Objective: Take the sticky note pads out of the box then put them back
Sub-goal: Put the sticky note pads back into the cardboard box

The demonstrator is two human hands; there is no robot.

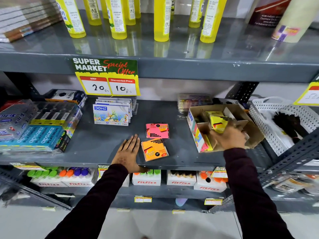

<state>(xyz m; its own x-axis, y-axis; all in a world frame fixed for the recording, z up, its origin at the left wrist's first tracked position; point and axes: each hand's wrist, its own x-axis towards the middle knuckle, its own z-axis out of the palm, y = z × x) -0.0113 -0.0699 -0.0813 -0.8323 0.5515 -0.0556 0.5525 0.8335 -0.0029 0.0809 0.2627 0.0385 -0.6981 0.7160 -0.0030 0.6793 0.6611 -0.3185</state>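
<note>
An open cardboard box (250, 118) sits tilted on the right of the grey middle shelf (96, 145). My right hand (229, 137) is inside its front, closed around a yellow sticky note pad (218, 124). More yellow pads lie deeper in the box, and pink and yellow ones show at its lower left corner. On the shelf lie a pink sticky note pad (157, 130) and, nearer me, an orange sticky note pad (154, 150). My left hand (128, 152) rests flat on the shelf with fingers spread, just left of the orange pad, holding nothing.
A white perforated basket (269, 125) stands right of the box. DOMS crayon boxes (111, 114) stand at the back centre, and pen packs (39, 126) fill the left. A price sign (107, 76) hangs from the upper shelf with yellow bottles (119, 18).
</note>
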